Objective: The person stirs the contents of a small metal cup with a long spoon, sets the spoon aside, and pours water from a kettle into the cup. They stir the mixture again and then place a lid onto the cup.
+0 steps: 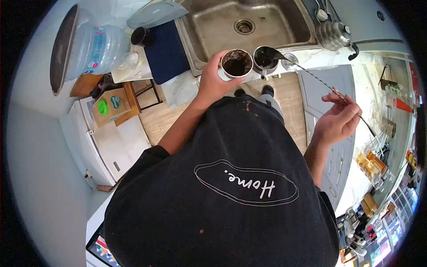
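My left hand (214, 82) is wrapped round a white cup (236, 63) with dark brown contents and residue on its inner wall. Beside it, on the counter edge at the sink's front, stands a dark metal cup (265, 66). A long spoon with a twisted handle (321, 82) is pinched in my right hand (341, 109), over to the right. The spoon's dark bowl end reaches over the metal cup's opening. Just right of that cup sits a small clear glass (290, 61).
The metal sink (213, 33) lies beyond the cups, with a kettle (333, 35) at its right. Left are a dark blue mat (165, 52), a black cup (141, 37), a large water bottle (104, 50) and a cardboard box (124, 111). Bottles and jars line the right counter.
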Available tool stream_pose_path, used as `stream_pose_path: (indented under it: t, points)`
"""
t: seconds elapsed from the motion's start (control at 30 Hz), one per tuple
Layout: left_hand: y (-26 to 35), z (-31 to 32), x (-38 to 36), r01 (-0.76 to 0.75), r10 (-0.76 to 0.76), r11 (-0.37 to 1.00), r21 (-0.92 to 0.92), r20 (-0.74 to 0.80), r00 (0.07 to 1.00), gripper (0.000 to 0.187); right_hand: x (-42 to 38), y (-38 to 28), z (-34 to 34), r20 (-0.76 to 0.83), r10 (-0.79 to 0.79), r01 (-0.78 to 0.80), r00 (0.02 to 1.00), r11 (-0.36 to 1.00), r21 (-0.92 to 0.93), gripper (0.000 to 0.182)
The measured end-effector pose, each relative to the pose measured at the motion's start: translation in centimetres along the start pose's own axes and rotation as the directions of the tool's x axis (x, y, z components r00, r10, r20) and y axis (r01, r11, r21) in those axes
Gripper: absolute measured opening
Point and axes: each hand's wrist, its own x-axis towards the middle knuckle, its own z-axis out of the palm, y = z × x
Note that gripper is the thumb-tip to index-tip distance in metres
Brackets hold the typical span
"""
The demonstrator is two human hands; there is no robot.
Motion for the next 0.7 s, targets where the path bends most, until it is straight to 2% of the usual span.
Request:
stream_pose_path:
  t: [0.1, 0.27, 0.37, 0.4, 0.5, 0.7]
  points:
    - [0.9, -0.3, 0.2, -0.045, 0.047, 0.998, 0.045, -0.053, 0.998, 0.075, 0.6, -1.1, 0.5, 0.029, -0.064, 0.06, 0.998, 0.991, 0.121, 0.033]
    - [2.2, -1.2, 0.3, -0.134, 0.137, 0.99, 0.034, -0.116, 0.984, 0.074, -0.7, -2.5, 3.0, 0.151, -0.087, 0.049, 0.985, 0.97, 0.239, 0.032]
    - [2.2, -1.9, 0.4, -0.181, 0.187, 0.982, 0.061, -0.118, 0.975, 0.08, -1.6, -2.3, 4.1, 0.28, -0.166, 0.131, 0.945, 0.981, 0.141, 0.031]
    - [2.2, -1.9, 0.3, -0.195, 0.2, 0.979, 0.052, -0.136, 0.97, 0.081, -2.1, -2.6, 4.9, 0.244, -0.139, 0.104, 0.96, 0.983, 0.151, 0.029]
    - [2.2, -1.8, 0.3, -0.234, 0.235, 0.972, 0.026, -0.183, 0.955, 0.083, -2.5, -2.1, 5.5, 0.33, -0.224, 0.193, 0.917, 0.973, 0.124, 0.026]
    - [2.8, -2.0, 0.1, -0.281, 0.284, 0.959, 0.047, -0.218, 0.934, 0.084, -2.7, -1.9, 6.2, 0.374, -0.273, 0.224, 0.886, 0.96, 0.169, 0.025]
